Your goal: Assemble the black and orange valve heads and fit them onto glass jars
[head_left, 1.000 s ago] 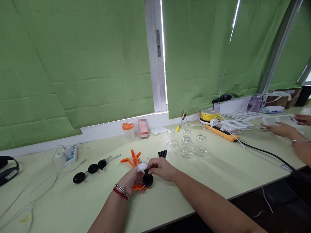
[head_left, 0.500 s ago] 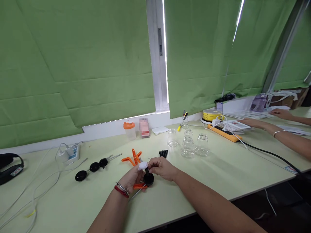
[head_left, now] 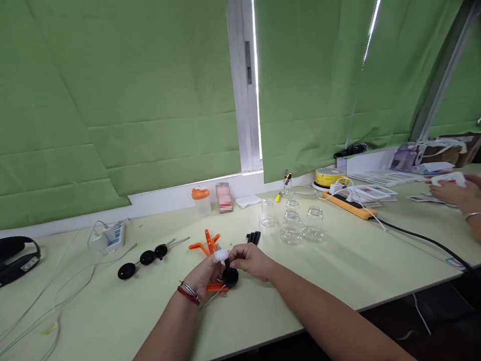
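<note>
My left hand is closed around a small assembly: a black disc-shaped part with a short upright stem, a white cap above it and a thin metal rod below. An orange plastic piece shows under the fingers. My right hand pinches at the black stem from the right; its fingertips hide the exact contact. Behind my hands lie orange pronged plastic parts and several black tube-like pieces. To the left, black round parts with metal rods rest in a row.
Several clear glass jars stand right of centre, with an orange-lidded cup near the wall. Headphones and cables are at left. An orange power strip lies at right, where another person's hands hold cards.
My hands have barely moved and keep the same hold on the black part. The other person's hands have drawn back to the right and now hold white cards.
</note>
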### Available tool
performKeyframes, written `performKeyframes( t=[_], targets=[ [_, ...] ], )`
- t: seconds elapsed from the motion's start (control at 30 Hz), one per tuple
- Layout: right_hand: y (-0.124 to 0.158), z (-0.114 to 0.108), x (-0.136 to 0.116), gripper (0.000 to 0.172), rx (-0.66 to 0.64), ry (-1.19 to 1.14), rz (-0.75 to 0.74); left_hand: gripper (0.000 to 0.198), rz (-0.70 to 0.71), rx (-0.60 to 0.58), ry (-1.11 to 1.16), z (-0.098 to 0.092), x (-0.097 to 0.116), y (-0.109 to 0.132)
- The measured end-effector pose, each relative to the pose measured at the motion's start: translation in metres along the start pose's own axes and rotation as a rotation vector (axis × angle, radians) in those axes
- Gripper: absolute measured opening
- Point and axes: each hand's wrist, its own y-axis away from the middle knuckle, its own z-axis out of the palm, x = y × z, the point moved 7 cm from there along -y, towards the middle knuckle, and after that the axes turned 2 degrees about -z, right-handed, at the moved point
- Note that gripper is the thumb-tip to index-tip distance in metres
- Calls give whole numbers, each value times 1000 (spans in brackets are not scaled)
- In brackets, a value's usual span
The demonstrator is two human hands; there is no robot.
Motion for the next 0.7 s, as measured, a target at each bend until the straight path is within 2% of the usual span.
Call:
performKeyframes(
  t=[0.33,0.7],
  targets=[
    [0,1,5,31,4,-71,19,41,6,-8,32,-3,-3,-1],
    [0,1,1,29,-13,-39,4,53,8,-9,11,1,0,1]
  ],
)
